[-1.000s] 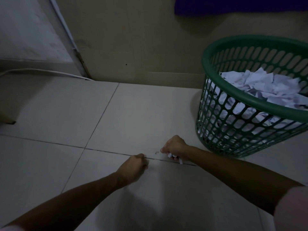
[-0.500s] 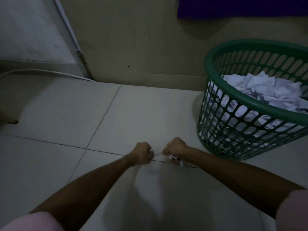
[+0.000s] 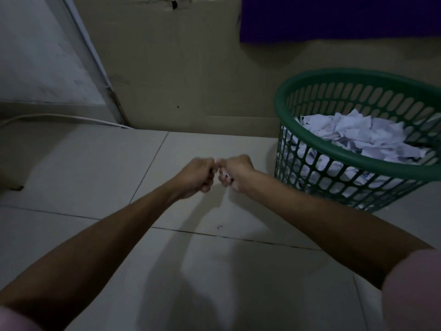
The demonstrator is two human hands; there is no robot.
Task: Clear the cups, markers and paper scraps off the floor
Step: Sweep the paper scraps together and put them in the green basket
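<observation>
Far left of the basket, a white cable [image 3: 59, 117] along the foot of the wall, and a pale door panel [image 3: 40, 56] leaning behind it. Nearer, a tiled floor [image 3: 83, 163], dim, with dark grout lines crossing it.

Left of the basket, above the floor: left hand [image 3: 196, 176], fingers curled into a loose fist, knuckles touching the other hand; too dark and blurred to tell whether anything lies inside the curl. Bare forearm trailing back to the lower left corner, a bit of pale pink sleeve at the edge.

Just beside it, closer to the basket: right hand [image 3: 235, 172], fingers curled round a few small white paper scraps [image 3: 225, 174], slivers of white showing between the fingers. Forearm running back to the lower right, pink sleeve [image 3: 415, 290] at the corner.

Below the hands, on the floor left of the basket, a tiny dark mark [image 3: 219, 226] near a grout line; unclear what.

Far right: green plastic basket [image 3: 358, 161], lattice wall, tilted toward the camera, standing on the floor near the wall. Inside, a heap of torn white paper [image 3: 358, 134], filling it about halfway up. Above the basket, a dark purple cloth [image 3: 334, 17] hanging against the beige wall [image 3: 179, 56].
</observation>
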